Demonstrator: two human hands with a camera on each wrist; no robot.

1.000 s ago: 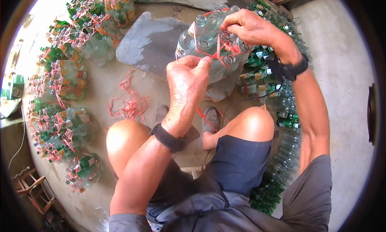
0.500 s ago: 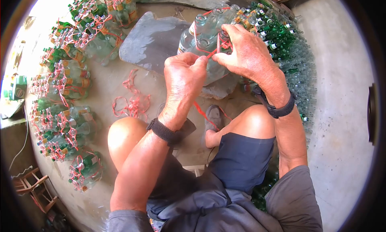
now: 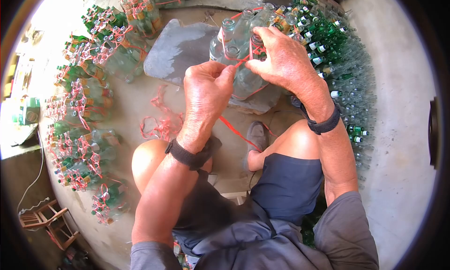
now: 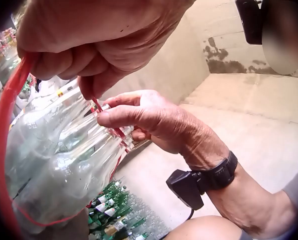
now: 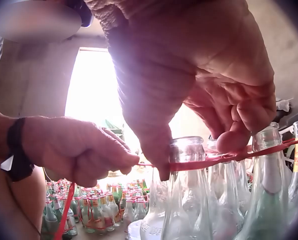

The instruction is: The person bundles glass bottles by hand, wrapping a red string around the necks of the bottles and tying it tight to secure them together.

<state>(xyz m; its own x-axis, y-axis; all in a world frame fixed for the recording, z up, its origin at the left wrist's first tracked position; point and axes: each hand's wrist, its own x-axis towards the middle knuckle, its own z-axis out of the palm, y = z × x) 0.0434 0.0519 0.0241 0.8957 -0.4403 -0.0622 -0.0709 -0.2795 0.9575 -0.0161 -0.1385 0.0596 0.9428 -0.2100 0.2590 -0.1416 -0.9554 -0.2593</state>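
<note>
Clear glass bottles (image 3: 244,24) stand bundled upright, with red strap (image 3: 243,60) around their necks. My left hand (image 3: 208,94) pinches the strap between thumb and curled fingers, just nearer to me than the bundle; a loose length hangs below that hand. The right hand (image 3: 288,66) curls round a bottle neck at the bundle's near right side. In the right wrist view, the right thumb (image 5: 156,150) presses beside that neck (image 5: 186,150) at the strap, and the fingers bend behind it. The left wrist view shows strap (image 4: 9,105) looping down from my left hand (image 4: 104,40).
A grey slab (image 3: 173,47) lies beside the bundle. Strapped bottle groups (image 3: 86,101) line the left side; many green and clear bottles (image 3: 347,73) stand at the right. Loose red strap (image 3: 161,122) lies on the floor. A small wooden stool (image 3: 47,218) is at lower left.
My right hand has come down and left from the far bottle tops to the neck close to my left hand. My left hand has moved slightly left, still pinching the strap.
</note>
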